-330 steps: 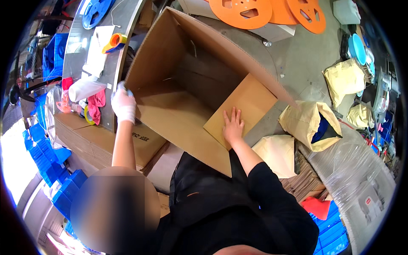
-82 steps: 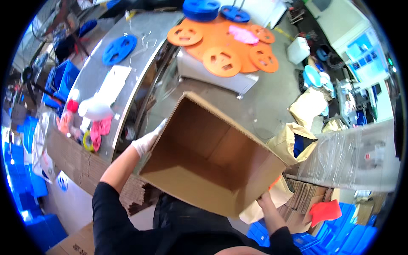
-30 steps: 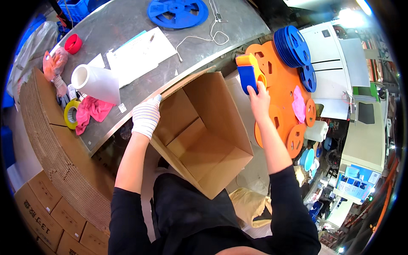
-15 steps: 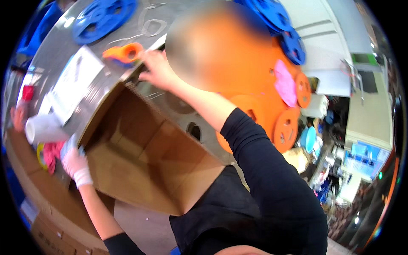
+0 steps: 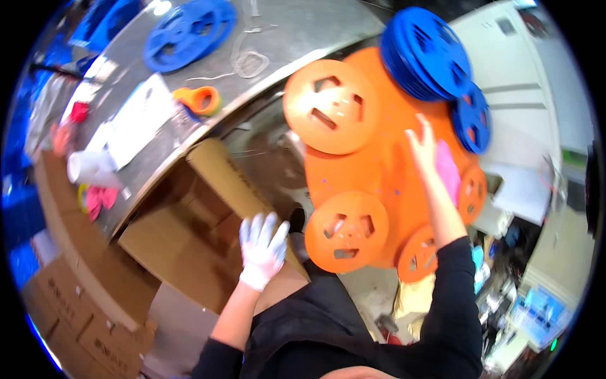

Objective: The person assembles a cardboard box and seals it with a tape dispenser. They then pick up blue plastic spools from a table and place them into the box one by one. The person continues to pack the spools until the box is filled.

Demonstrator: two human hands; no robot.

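Note:
My left hand (image 5: 262,249), in a white glove, is over the near right side of an open cardboard box (image 5: 170,252). Its fingers are spread and hold nothing. My bare right hand (image 5: 424,145) reaches over an orange surface (image 5: 360,174), fingers apart and nothing visible in them. A pink cloth-like piece (image 5: 447,170) lies close beside that hand. Beyond it stands a stack of blue slotted discs (image 5: 429,57), like reel flanges. Orange slotted discs (image 5: 347,234) sit at several places around the orange surface's edge. The inside of the box that shows is bare cardboard.
A metal table (image 5: 303,25) at the far left bears blue discs (image 5: 189,35), an orange tape dispenser (image 5: 199,100), papers (image 5: 136,120) and a white roll (image 5: 91,167). Stacked cartons (image 5: 82,316) stand at left. Another person's blurred hand (image 5: 63,139) shows at the far left edge.
My right hand has left the box's far edge and moved right over the orange surface. My left hand has let go of the box's left side and moved right. The view has shifted right.

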